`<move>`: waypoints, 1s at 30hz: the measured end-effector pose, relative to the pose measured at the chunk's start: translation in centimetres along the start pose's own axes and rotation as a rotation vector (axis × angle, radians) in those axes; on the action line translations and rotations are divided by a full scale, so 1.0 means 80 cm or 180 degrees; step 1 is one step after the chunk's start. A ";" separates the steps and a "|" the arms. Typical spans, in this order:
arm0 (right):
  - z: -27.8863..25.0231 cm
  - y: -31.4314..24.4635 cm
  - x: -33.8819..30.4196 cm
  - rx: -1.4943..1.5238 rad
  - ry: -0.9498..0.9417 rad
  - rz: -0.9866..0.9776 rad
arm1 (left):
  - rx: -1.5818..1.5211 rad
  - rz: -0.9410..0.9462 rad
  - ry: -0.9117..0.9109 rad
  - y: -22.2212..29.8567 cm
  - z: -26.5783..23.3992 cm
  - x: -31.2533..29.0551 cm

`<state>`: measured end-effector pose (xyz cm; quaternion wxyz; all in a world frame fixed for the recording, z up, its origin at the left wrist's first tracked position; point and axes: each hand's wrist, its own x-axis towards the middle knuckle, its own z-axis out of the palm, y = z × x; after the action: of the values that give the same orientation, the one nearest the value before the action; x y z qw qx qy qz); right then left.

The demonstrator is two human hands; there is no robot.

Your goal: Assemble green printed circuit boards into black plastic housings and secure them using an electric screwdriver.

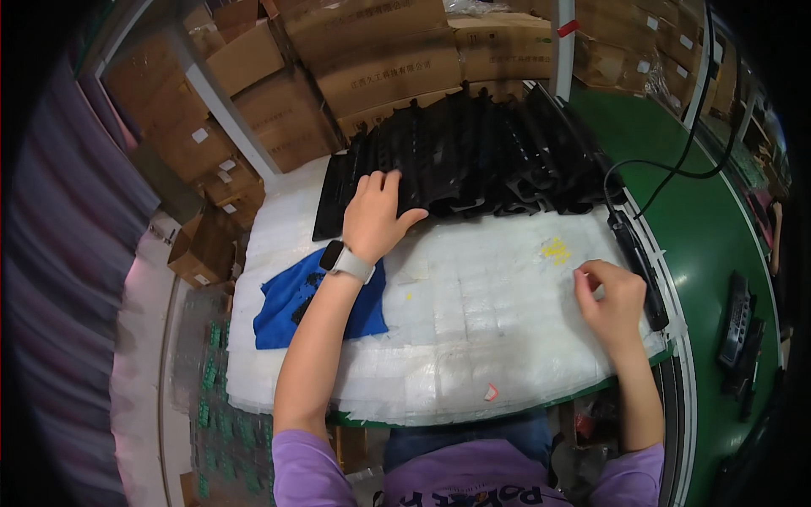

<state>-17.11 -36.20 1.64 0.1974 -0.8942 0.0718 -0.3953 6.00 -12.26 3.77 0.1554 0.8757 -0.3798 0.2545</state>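
My left hand (378,218), with a watch (347,262) on its wrist, lies with fingers stretched and thumb apart. Its fingertips rest on the near left part of a row of long black plastic parts (473,152), packed side by side at the back of the padded table. Beside a small scatter of yellow bits (556,251), my right hand (612,300) hovers with thumb and forefinger curled together. Whatever they pinch, if anything, is too small to make out. A blue cloth (279,313) with dark marks lies partly under my left forearm.
A black corded tool (639,270) lies along the right edge of the white padding (439,372). Its cable (667,173) loops above a green surface (629,127), where another black part (737,321) lies. Cardboard boxes (389,76) stack behind; a curtain (68,253) hangs left.
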 end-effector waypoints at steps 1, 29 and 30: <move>0.006 0.002 0.000 0.0145 -0.0018 -0.0095 | 0.0025 0.0038 -0.0195 0.001 0.002 0.002; 0.019 0.022 -0.018 0.0756 -0.0535 0.0298 | -0.4553 -0.3034 0.0966 -0.103 0.005 -0.033; 0.019 0.022 -0.018 0.0746 -0.0539 0.0298 | -0.4481 -0.3025 0.1090 -0.095 0.000 -0.036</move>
<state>-16.95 -36.98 -1.00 0.3240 -0.8909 0.0500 -0.3144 9.94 -5.53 1.55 0.8062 0.5914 -0.0142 -0.0034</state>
